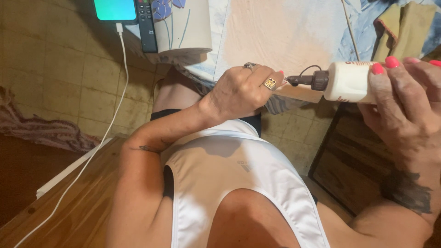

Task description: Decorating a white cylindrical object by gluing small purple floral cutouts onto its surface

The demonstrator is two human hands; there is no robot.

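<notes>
My left hand (241, 92), with rings on two fingers, is closed around one end of a pale wooden piece (301, 93) held over my lap. My right hand (406, 105), with pink nails, grips a white glue bottle (350, 81) lying sideways. Its dark brown nozzle (307, 81) points left, and the tip rests on the wooden piece right by my left fingers. A small cap hangs from the nozzle on a thin loop. My left hand hides most of that end of the wood.
Ahead lie a pale painted board (275, 32), a white container with blue flowers (183, 25), a black remote (147, 27) and a lit phone (115, 9) on a white cable (112, 119). A wooden surface (69, 206) is at left, dark wooden furniture (349, 160) at right, tiled floor (59, 69) below.
</notes>
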